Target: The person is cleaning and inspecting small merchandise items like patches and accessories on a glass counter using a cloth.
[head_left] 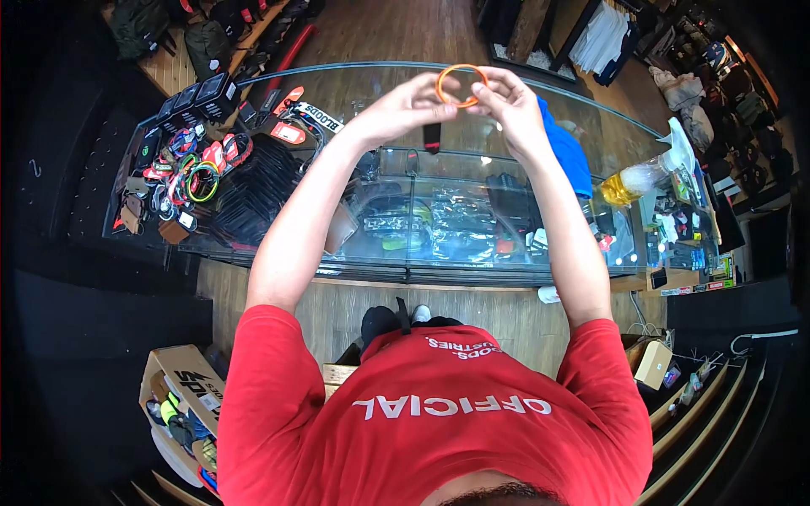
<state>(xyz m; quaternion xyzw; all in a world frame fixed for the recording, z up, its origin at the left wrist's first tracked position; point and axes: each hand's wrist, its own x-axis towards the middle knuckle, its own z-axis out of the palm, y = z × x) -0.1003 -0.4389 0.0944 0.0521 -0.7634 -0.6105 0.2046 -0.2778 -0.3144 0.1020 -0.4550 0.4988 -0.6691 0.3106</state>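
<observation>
I hold up a thin orange ring-shaped band (441, 78), like a wristband, over the far side of the glass counter (396, 194). My left hand (403, 108) grips its left and lower edge, the thumb along the bottom. On the other side my right hand (513, 99) pinches the band between thumb and fingers. The loop stands round, facing me. Below my hands a short dark strap with a red end (432, 137) lies on the glass. A blue cloth (567, 152) rests beside my right forearm.
Coloured bands (201, 181), tags and black straps (266, 190) are heaped at the counter's left, near small black boxes (198, 97). To the right stands a spray bottle with yellow liquid (629, 187). Packaged goods lie under the glass. An open carton (181, 384) sits at lower left.
</observation>
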